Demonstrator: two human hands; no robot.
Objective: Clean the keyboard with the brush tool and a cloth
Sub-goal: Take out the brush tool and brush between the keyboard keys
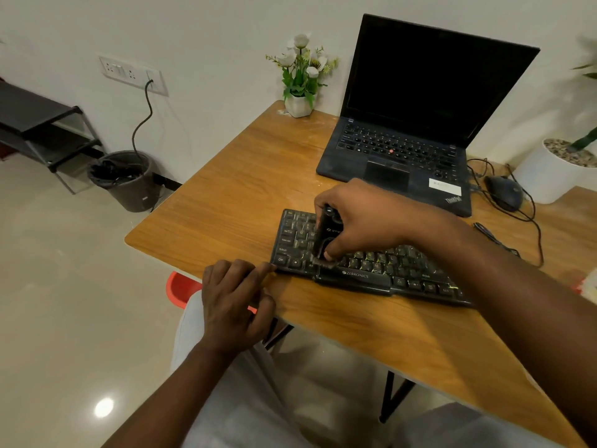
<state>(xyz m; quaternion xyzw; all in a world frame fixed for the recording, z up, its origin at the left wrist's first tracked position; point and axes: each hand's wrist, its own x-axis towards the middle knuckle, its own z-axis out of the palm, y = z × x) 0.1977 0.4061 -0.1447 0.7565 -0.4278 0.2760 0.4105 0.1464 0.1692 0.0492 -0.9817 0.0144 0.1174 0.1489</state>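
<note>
A black Zebronics keyboard (397,270) lies on the wooden table (245,195), angled towards the right. My right hand (365,218) grips a black brush tool (324,236) upright, its bristle end down on the lower left keys beside the space bar. My left hand (237,299) rests on the table's front edge with its fingers loosely curled, the index fingertip touching the keyboard's near left corner. A pale patch at the far right edge (589,286) may be the cloth; I cannot tell.
An open black laptop (410,147) stands behind the keyboard. A mouse (504,192) with cables lies to its right, beside a white plant pot (549,176). A small flower pot (298,105) stands at the back. A bin (129,182) sits on the floor left.
</note>
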